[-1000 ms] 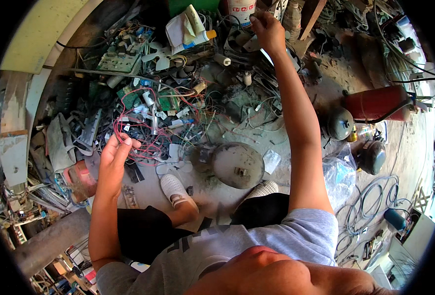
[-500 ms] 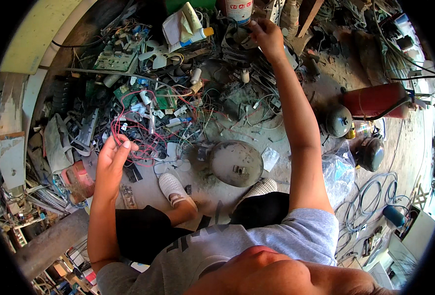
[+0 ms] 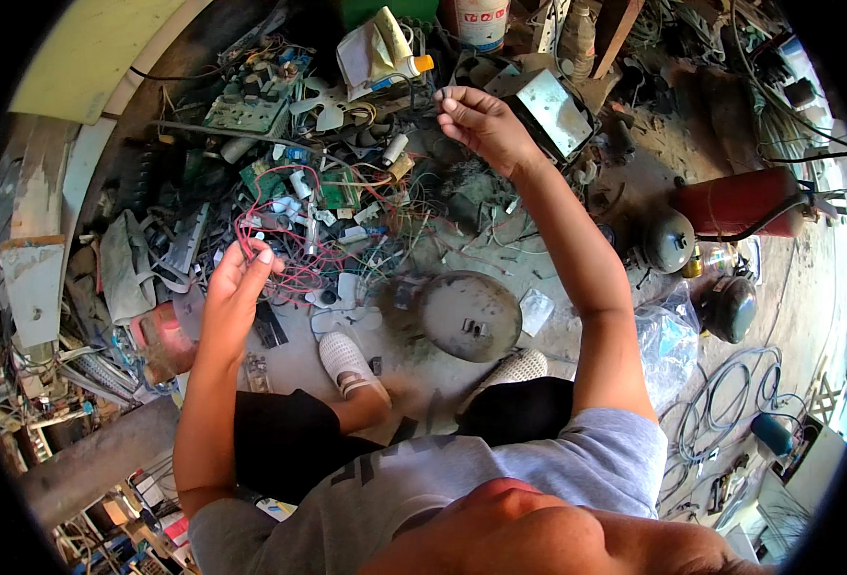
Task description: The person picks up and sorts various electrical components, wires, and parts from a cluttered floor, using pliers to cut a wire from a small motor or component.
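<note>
Red wires (image 3: 242, 226) are trailing over a scrap heap (image 3: 249, 101) on the floor (image 3: 423, 379) from the left hand (image 3: 239, 280), which is pinching them between thumb and fingers. The right hand (image 3: 481, 125) is hovering near a boxy metal case (image 3: 554, 115), its thumb and index fingertip meeting; anything they are gripping is too small to tell.

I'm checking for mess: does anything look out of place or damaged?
Yes: red wires at the left hand are tangled; beyond it, circuit boards and a fan blade lie jumbled, without housings.
</note>
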`<state>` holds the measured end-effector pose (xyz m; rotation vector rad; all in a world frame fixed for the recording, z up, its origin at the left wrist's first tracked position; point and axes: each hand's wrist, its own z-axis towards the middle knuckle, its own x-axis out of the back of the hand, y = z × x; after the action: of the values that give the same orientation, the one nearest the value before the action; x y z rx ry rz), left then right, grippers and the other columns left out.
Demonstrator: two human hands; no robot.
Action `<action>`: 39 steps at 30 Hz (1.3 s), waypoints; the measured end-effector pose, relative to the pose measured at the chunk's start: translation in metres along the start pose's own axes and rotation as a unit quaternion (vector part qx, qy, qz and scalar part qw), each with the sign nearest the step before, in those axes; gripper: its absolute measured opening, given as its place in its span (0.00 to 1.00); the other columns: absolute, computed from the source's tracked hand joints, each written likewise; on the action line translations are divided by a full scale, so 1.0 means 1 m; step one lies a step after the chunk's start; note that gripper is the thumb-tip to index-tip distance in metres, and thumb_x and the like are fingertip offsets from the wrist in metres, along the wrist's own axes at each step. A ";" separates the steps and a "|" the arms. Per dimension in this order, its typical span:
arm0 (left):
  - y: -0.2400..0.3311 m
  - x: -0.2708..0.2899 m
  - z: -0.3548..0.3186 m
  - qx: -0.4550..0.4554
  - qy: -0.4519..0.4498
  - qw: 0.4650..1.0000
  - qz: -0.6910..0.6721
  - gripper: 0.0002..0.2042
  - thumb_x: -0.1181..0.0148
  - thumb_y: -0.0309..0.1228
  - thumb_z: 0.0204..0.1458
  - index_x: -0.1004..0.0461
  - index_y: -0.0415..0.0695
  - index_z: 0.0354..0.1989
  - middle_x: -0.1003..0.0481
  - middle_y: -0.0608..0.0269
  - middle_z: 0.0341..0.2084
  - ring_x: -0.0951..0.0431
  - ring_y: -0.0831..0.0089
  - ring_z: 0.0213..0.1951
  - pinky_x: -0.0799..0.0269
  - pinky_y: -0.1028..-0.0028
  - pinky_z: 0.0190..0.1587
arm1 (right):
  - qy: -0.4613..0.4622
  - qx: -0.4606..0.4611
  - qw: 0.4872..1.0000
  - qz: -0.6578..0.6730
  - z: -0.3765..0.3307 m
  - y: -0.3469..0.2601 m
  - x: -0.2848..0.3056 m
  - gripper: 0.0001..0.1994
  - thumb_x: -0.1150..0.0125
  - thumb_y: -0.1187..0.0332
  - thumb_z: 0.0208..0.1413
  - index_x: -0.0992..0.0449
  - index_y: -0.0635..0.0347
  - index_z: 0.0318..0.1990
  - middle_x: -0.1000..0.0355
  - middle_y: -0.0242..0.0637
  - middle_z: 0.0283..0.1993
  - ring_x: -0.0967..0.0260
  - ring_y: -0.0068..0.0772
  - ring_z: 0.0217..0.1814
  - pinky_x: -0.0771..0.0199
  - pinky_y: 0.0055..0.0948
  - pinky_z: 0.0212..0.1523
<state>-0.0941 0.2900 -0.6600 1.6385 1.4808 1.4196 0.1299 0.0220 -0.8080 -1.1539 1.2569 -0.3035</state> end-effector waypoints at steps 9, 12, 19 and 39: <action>-0.004 -0.009 0.013 0.014 0.007 1.000 -0.022 0.12 0.46 0.38 0.58 0.31 0.44 0.43 0.30 0.70 0.31 0.31 0.80 0.38 0.38 0.77 0.46 | -0.069 0.042 0.995 -0.062 -0.028 0.001 -0.023 0.09 0.43 0.70 0.57 0.26 0.61 0.44 0.28 0.29 0.44 0.29 0.21 0.42 0.25 0.22 0.47; -0.010 -0.005 0.020 0.022 -0.004 0.999 -0.028 0.12 0.46 0.39 0.57 0.30 0.44 0.42 0.28 0.69 0.34 0.30 0.79 0.40 0.39 0.76 0.48 | -0.083 0.038 0.994 -0.068 -0.035 0.006 -0.030 0.09 0.43 0.70 0.57 0.26 0.61 0.44 0.28 0.29 0.42 0.29 0.21 0.43 0.25 0.23 0.47; -0.017 -0.008 0.032 0.030 -0.021 0.996 -0.075 0.14 0.45 0.38 0.56 0.29 0.41 0.45 0.25 0.65 0.36 0.29 0.78 0.43 0.39 0.76 0.51 | -0.116 0.009 0.989 -0.094 -0.046 0.019 -0.040 0.09 0.43 0.70 0.57 0.26 0.61 0.44 0.27 0.30 0.41 0.29 0.19 0.43 0.25 0.21 0.48; -0.013 -0.019 0.037 0.092 -0.042 0.991 -0.092 0.15 0.47 0.33 0.56 0.31 0.43 0.51 0.25 0.68 0.42 0.28 0.81 0.44 0.36 0.76 0.48 | -0.220 0.173 0.911 -0.303 -0.059 0.040 -0.062 0.06 0.40 0.73 0.52 0.22 0.62 0.37 0.27 0.33 0.39 0.33 0.28 0.45 0.35 0.29 0.50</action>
<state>-0.0631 0.2859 -0.6901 1.5997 1.7078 1.1307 0.0424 0.0557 -0.7964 -1.1917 0.4011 -0.6573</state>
